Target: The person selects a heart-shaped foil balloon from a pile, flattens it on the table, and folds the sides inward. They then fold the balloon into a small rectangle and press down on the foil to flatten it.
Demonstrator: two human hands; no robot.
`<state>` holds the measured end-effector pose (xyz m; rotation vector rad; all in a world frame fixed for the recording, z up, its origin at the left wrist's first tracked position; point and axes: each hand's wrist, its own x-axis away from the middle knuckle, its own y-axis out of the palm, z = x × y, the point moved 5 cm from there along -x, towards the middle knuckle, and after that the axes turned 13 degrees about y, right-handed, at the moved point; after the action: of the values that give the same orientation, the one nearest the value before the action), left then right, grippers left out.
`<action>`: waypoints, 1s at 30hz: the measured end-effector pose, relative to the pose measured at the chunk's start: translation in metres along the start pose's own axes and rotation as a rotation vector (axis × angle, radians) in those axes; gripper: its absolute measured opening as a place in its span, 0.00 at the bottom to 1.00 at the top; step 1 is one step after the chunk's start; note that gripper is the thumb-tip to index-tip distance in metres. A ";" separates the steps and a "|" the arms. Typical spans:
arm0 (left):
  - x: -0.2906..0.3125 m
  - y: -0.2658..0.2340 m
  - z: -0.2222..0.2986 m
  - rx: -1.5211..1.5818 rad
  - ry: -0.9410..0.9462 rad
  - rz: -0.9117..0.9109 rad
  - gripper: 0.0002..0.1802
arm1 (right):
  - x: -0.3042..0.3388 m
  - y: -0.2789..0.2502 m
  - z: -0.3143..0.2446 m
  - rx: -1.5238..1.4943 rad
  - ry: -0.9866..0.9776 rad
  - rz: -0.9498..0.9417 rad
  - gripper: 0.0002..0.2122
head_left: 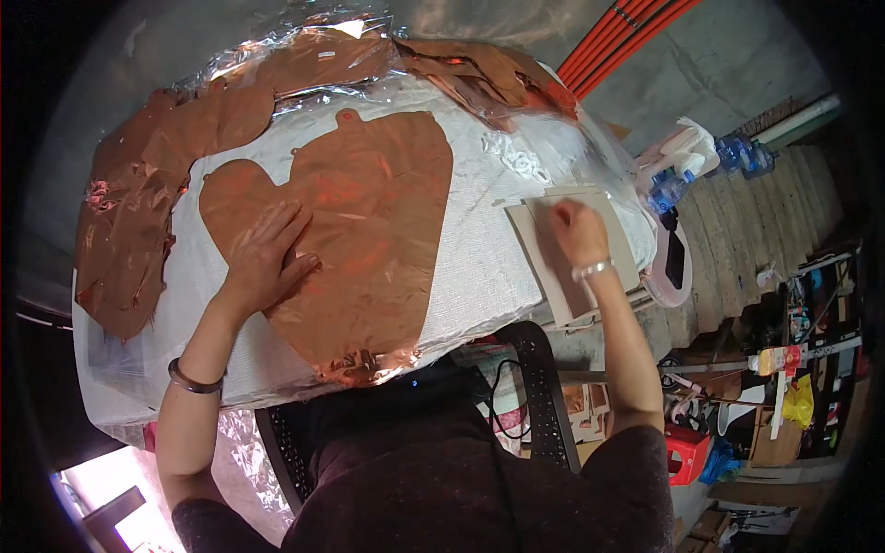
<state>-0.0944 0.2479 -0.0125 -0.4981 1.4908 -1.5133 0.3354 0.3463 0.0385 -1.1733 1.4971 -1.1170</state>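
A flat, heart-shaped copper-coloured foil balloon (369,230) lies on the white-covered table, small tabs along its upper edge. My left hand (269,260) rests open on its left part, fingers spread, holding nothing. Over on the right, my right hand (579,230) is closed with its fingers curled above a stack of beige cardboard sheets (548,263). Whatever those fingers hold, if anything, is too small or hidden to make out. Behind the cardboard sits a little bunch of white ribbon or string (516,158).
More copper foil balloons (138,221) lie along the table's left side. Clear plastic wrapping (267,60) and folded foil (489,74) cover the back. Beyond the right edge are a pink-white device (671,272) and blue plastic bottles (670,191). A black chair frame (544,396) stands at the front.
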 end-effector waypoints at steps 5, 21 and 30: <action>-0.001 0.003 0.000 0.007 0.001 0.014 0.33 | -0.064 0.024 0.000 -0.108 -0.006 0.208 0.07; 0.001 -0.002 0.003 0.027 -0.017 0.007 0.33 | 0.000 0.000 -0.025 -0.271 -0.160 0.008 0.11; -0.003 0.002 0.000 0.014 -0.004 0.010 0.34 | 0.031 0.014 -0.052 0.032 -0.427 0.134 0.18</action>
<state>-0.0921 0.2510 -0.0137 -0.4842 1.4771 -1.5128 0.2784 0.3243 0.0311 -1.1825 1.2011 -0.7396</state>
